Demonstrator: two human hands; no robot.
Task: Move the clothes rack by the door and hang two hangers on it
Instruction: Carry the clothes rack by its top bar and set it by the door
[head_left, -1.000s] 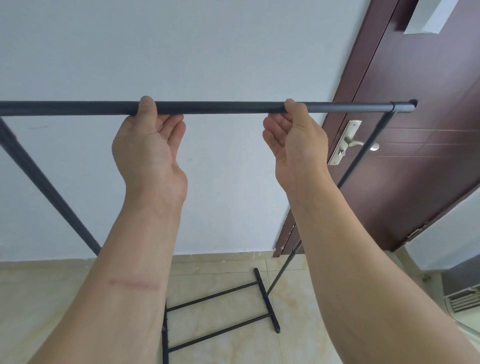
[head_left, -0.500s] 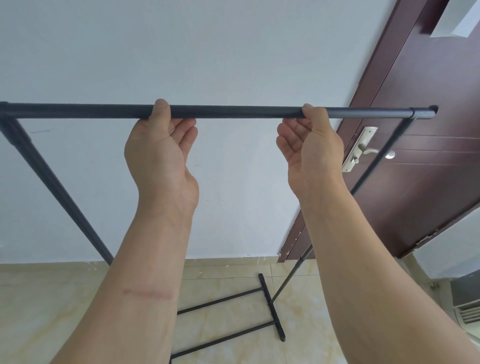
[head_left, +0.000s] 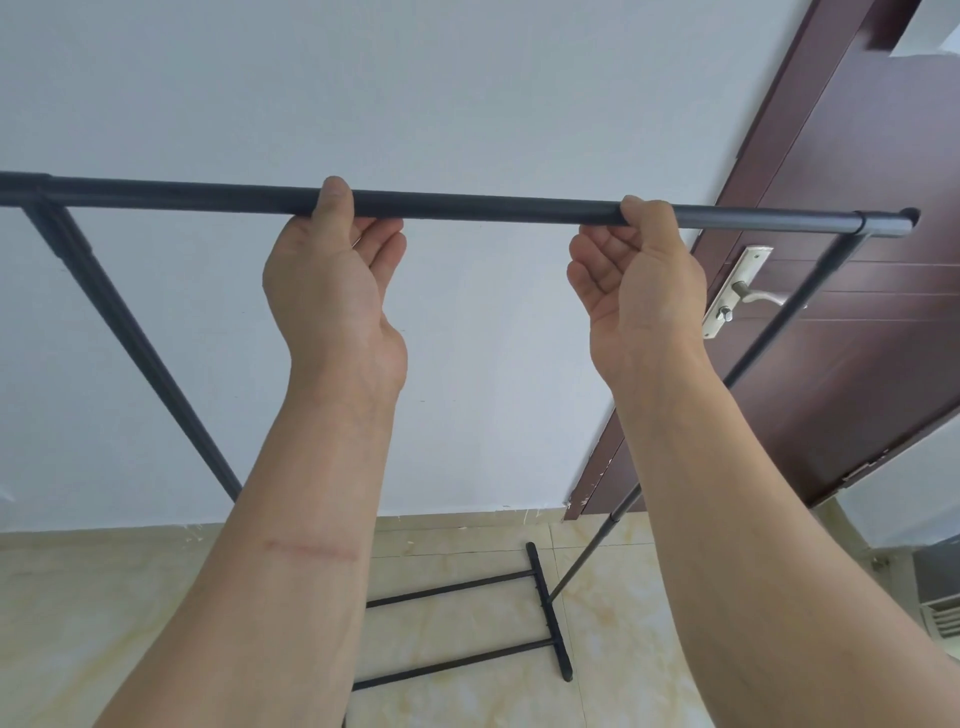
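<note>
Both hands gripping clothes rack top bar
Left hand (head_left: 332, 291) and right hand (head_left: 636, 291) clasp the top bar (head_left: 467, 203), long axis left-right; right hand nearer the door (head_left: 852, 322); rack foot (head_left: 548, 610) on floor by wall edge.

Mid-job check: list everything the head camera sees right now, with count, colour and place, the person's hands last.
rack: one, black, top bar across the middle of the view, feet on the floor at bottom centre
door: one, dark brown, right side, behind the rack's right post
door handle: one, silver, on the door just under the bar's right end
wall: white, behind the rack
floor: pale marbled tiles, bottom
vent: one, grey, bottom right edge, partly cut off
hangers: none in view
left hand: on the bar, left of centre
right hand: on the bar, near the door end
</note>
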